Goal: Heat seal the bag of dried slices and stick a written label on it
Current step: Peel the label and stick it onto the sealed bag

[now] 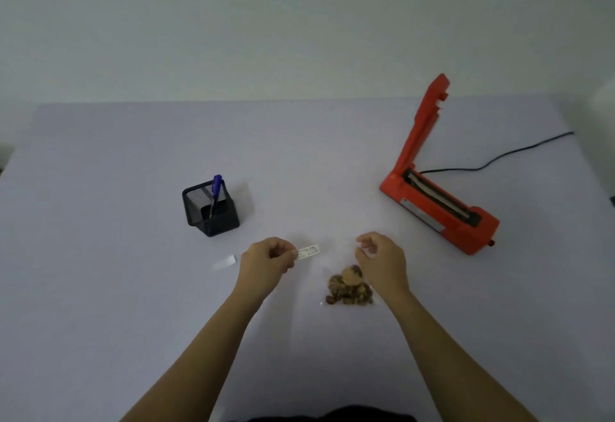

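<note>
Pinching the written label [308,251] by its left end, the left hand [266,260] is holding it just left of the bag of dried slices [349,290], which is lying near centre, while the right hand [379,258] (loosely curled, seemingly empty) is hovering over the bag, best placed to be flattening the plastic first.

label [308,251] writing too small

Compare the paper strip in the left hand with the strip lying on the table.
The label carries dark writing; the loose strip looks blank. The label is pinched by the left hand; the loose strip lies untouched on the table. Both are small, white and narrow.
</note>
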Demonstrator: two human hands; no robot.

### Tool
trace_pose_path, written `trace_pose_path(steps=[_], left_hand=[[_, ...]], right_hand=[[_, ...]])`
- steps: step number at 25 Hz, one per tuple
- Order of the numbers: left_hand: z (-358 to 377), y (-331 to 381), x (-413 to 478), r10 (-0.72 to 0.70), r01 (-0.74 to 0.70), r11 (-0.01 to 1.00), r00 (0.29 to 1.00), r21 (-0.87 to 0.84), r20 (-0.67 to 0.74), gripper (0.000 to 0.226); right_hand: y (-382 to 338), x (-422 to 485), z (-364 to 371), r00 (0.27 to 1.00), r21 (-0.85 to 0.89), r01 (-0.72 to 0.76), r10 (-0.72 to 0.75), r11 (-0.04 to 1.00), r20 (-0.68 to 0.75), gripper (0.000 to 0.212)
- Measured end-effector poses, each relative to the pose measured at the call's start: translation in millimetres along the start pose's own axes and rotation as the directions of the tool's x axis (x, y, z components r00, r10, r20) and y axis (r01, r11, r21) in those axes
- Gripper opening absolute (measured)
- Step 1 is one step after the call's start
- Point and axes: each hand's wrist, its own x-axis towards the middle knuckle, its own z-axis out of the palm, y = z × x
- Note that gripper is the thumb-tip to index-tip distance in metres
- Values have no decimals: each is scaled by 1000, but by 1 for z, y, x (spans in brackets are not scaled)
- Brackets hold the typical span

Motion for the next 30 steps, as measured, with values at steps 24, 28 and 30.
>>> trace_pose_path(steps=[24, 28, 30], left_hand=[[93, -6, 57, 59, -110, 937, 985, 332, 160, 5], [95, -8, 57, 65, -114, 931, 987, 346, 150, 6], [95, -9, 58, 67, -116, 927, 987, 356, 146, 6]], right_hand=[[45, 20, -8, 958, 254, -257, 213, 932, 190, 29], [41, 19, -3, 960, 186, -243, 209, 952, 185, 45], [40, 20, -1, 960, 145, -244, 218, 959, 175, 49]])
